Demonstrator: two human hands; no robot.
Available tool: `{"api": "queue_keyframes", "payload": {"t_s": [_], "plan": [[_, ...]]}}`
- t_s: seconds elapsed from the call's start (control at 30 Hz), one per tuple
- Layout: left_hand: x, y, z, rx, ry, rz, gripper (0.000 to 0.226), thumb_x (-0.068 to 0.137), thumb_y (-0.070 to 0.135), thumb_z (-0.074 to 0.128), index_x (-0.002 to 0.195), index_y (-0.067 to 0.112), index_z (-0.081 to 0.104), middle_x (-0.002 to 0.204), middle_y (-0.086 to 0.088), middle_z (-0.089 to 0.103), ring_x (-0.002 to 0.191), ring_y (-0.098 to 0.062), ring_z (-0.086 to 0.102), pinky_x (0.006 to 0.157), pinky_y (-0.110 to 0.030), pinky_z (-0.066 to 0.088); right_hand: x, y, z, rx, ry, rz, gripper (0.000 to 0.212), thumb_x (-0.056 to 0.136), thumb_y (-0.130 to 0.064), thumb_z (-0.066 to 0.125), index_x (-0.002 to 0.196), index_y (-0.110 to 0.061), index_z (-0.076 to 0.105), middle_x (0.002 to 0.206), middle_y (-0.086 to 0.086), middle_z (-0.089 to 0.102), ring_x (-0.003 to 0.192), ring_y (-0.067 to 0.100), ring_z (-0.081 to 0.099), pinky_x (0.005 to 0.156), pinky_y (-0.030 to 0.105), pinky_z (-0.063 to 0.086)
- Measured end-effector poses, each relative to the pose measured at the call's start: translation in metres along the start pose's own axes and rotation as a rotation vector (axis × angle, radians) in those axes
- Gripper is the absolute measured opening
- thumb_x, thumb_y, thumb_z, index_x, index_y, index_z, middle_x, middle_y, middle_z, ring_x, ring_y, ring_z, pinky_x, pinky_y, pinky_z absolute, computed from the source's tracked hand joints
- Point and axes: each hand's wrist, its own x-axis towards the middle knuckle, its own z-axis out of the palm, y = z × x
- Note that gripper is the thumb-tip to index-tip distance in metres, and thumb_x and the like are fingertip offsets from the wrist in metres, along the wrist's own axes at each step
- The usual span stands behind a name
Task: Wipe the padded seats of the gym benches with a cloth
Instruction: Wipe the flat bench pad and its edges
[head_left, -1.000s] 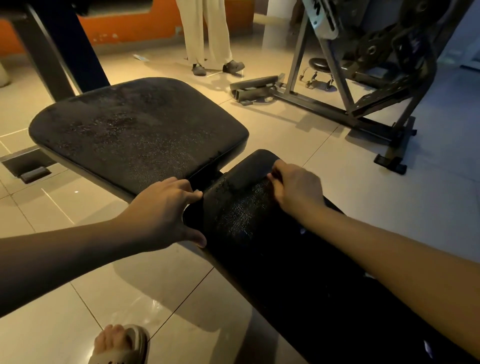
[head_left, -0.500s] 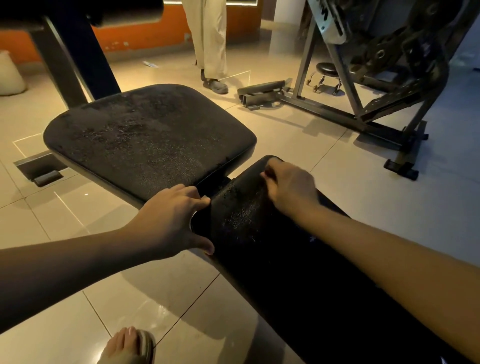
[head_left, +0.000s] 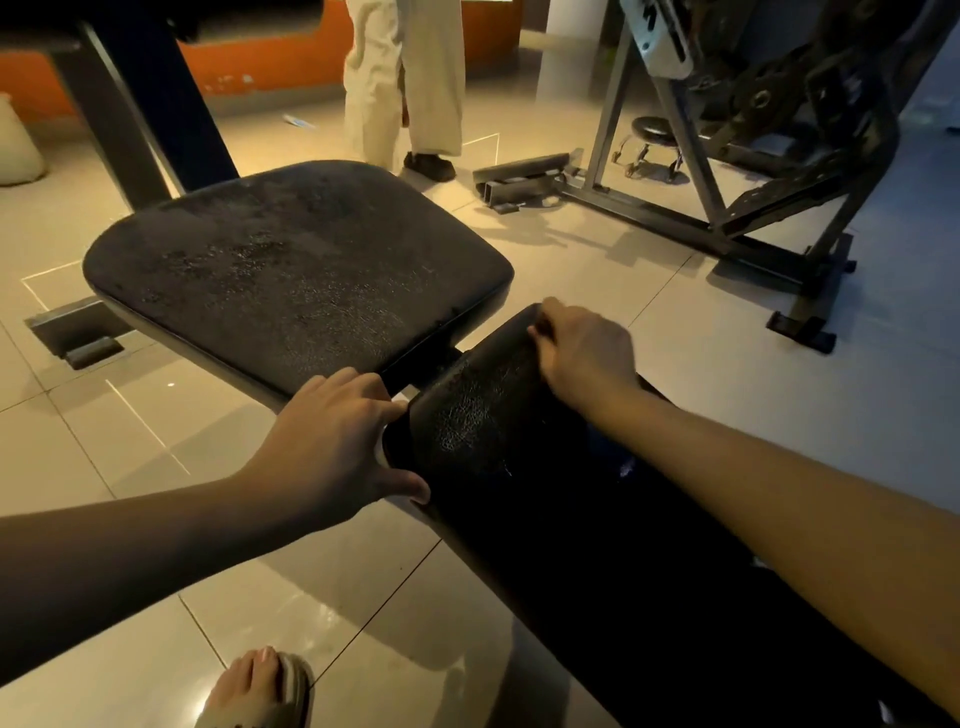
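The wide black seat pad (head_left: 296, 270) sits at 11 o'clock, dull and speckled on top. A long pad (head_left: 493, 441) starts just beside it and runs down to 5 o'clock. The left grip (head_left: 332, 441) holds the long pad's end at its 9 o'clock corner, with the fingers curled over the top and the thumb on the side. The right grip (head_left: 582, 353) holds the 1 o'clock corner, fingers curled over the edge. A foot in a sandal (head_left: 260, 686) stands on the tiled floor (head_left: 727, 364) at 7 o'clock. A metal gym frame (head_left: 727, 218) stands at 2 o'clock.
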Motion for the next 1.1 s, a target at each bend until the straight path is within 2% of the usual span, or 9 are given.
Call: {"api": "queue_keyframes", "payload": {"t_s": [0.13, 0.23, 0.43, 0.57, 0.67, 0.77, 0.87, 0.97, 1.1], "plan": [[0.002, -0.002, -0.001, -0.005, 0.001, 0.020, 0.101, 0.058, 0.093, 0.029, 0.131, 0.034, 0.066, 0.109, 0.010, 0.058, 0.098, -0.011, 0.045, 0.075, -0.031, 0.038, -0.052, -0.067, -0.011, 0.347, -0.139, -0.430, 0.011, 0.097, -0.026, 0.064, 0.105, -0.019, 0.063, 0.091, 0.002, 0.068, 0.080, 0.018, 0.063, 0.072, 0.039, 0.057], [0.003, -0.005, 0.002, -0.015, 0.002, 0.025, 0.098, 0.062, 0.093, 0.024, 0.129, 0.036, 0.067, 0.109, 0.009, 0.059, 0.098, -0.011, 0.047, 0.075, -0.032, 0.042, -0.066, -0.064, -0.011, 0.298, -0.178, -0.703, 0.019, 0.096, -0.028, 0.065, 0.111, -0.016, 0.063, 0.094, 0.004, 0.068, 0.077, 0.019, 0.064, 0.064, 0.034, 0.056], [0.001, -0.006, 0.003, 0.001, 0.019, 0.046, 0.097, 0.066, 0.095, 0.036, 0.129, 0.029, 0.069, 0.107, 0.007, 0.060, 0.098, -0.014, 0.050, 0.073, -0.032, 0.037, -0.009, 0.043, -0.007, -0.033, -0.044, 0.049, 0.024, 0.103, -0.039, 0.050, 0.110, -0.018, 0.060, 0.099, 0.011, 0.069, 0.089, 0.035, 0.064, 0.076, 0.043, 0.053], [0.004, -0.004, -0.001, 0.018, 0.010, 0.049, 0.095, 0.062, 0.095, 0.035, 0.125, 0.033, 0.071, 0.103, 0.009, 0.059, 0.095, -0.012, 0.049, 0.073, -0.031, 0.033, -0.037, 0.001, -0.008, 0.094, -0.050, -0.054, 0.019, 0.100, -0.035, 0.056, 0.108, -0.018, 0.059, 0.094, 0.008, 0.067, 0.086, 0.030, 0.064, 0.075, 0.046, 0.055], [0.004, -0.002, -0.005, 0.022, -0.012, 0.048, 0.097, 0.060, 0.095, 0.032, 0.126, 0.035, 0.069, 0.105, 0.010, 0.058, 0.097, -0.012, 0.047, 0.073, -0.031, 0.034, -0.077, -0.042, -0.013, 0.278, -0.122, -0.396, 0.015, 0.098, -0.030, 0.062, 0.105, -0.018, 0.061, 0.089, 0.002, 0.066, 0.076, 0.021, 0.063, 0.066, 0.043, 0.057], [0.002, 0.002, -0.009, 0.023, -0.022, 0.021, 0.099, 0.060, 0.094, 0.031, 0.128, 0.033, 0.069, 0.107, 0.008, 0.059, 0.098, -0.013, 0.048, 0.074, -0.032, 0.037, -0.099, -0.035, -0.013, 0.224, -0.212, -0.690, 0.017, 0.096, -0.028, 0.064, 0.109, -0.016, 0.064, 0.091, 0.002, 0.064, 0.075, 0.019, 0.060, 0.059, 0.035, 0.053], [-0.001, 0.006, -0.009, 0.037, -0.043, -0.014, 0.100, 0.061, 0.092, 0.038, 0.133, 0.028, 0.066, 0.111, 0.005, 0.061, 0.102, -0.016, 0.050, 0.077, -0.033, 0.039, -0.077, 0.017, -0.015, 0.133, -0.062, -0.357, 0.018, 0.095, -0.033, 0.061, 0.105, -0.019, 0.066, 0.095, 0.003, 0.070, 0.084, 0.028, 0.067, 0.066, 0.041, 0.056], [-0.007, 0.011, -0.005, -0.001, -0.031, -0.050, 0.087, 0.071, 0.079, 0.063, 0.139, 0.025, 0.061, 0.115, 0.002, 0.058, 0.105, -0.018, 0.049, 0.081, -0.035, 0.043, -0.063, 0.074, -0.019, -0.039, -0.063, 0.041, 0.020, 0.100, -0.038, 0.054, 0.106, -0.020, 0.060, 0.096, 0.008, 0.069, 0.087, 0.035, 0.064, 0.071, 0.040, 0.051], [-0.011, 0.018, -0.003, -0.011, -0.030, -0.071, 0.081, 0.075, 0.071, 0.070, 0.140, 0.024, 0.058, 0.121, -0.001, 0.056, 0.110, -0.021, 0.048, 0.091, -0.039, 0.046, -0.088, 0.034, -0.014, 0.032, -0.048, -0.053, 0.017, 0.099, -0.035, 0.058, 0.103, -0.019, 0.057, 0.092, 0.007, 0.067, 0.083, 0.032, 0.064, 0.065, 0.037, 0.047]]}}
